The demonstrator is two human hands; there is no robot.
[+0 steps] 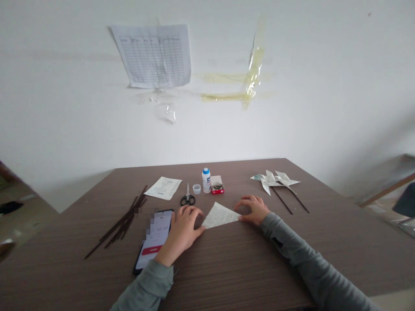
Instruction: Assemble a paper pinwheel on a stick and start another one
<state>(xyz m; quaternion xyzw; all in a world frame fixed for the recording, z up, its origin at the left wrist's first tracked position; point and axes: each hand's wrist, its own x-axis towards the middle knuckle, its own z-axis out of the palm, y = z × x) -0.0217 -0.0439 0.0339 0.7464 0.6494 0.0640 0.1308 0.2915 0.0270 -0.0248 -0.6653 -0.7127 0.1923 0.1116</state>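
A printed sheet of paper, folded into a triangle, lies on the table in front of me. At its left corner is my left hand, fingers curved and thumb against the paper. My right hand has its thumb and bent fingers at the right corner. Both hands hold the folded paper by its ends, the undersides of the fingertips hidden. Below my left forearm and hand, a phone showing a running timer is partly covered. Black-handled scissors lie just beyond my left hand.
Behind the paper stand a small clear cup, a white bottle with blue cap and a red box of small metal pieces. Dark sticks and folded paper lie left; two paper pinwheels lie right. A wall borders the back.
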